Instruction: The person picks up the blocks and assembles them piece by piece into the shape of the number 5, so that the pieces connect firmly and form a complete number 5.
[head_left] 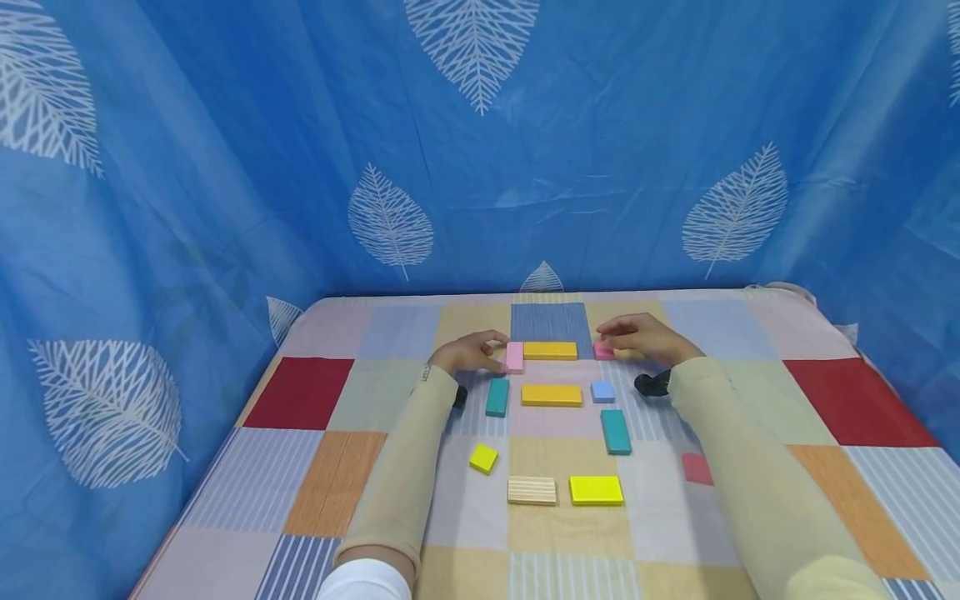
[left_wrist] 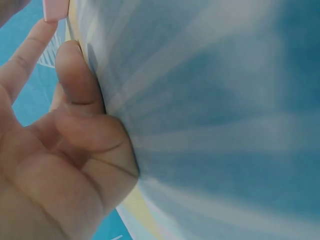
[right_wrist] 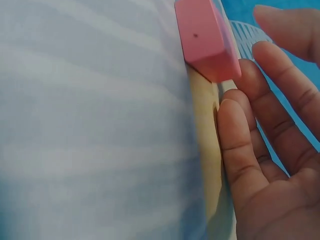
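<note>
Near the patchwork tablecloth's (head_left: 813,408) far edge, left hand (head_left: 471,352), loosely open, touches a light-pink block (head_left: 514,357) abutting an orange block (head_left: 551,351), apparently for alignment; right hand (head_left: 647,337), relaxed (no grip visible), is at a dark-pink block (head_left: 603,352).

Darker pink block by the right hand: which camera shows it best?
The right wrist view: the darker pink block looks large. The head view shows it small, partly covered by fingers; the left wrist view misses it.

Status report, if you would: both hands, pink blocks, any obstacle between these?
Left hand touches light pink block. Right hand at darker pink block. Amber block lies between.
</note>
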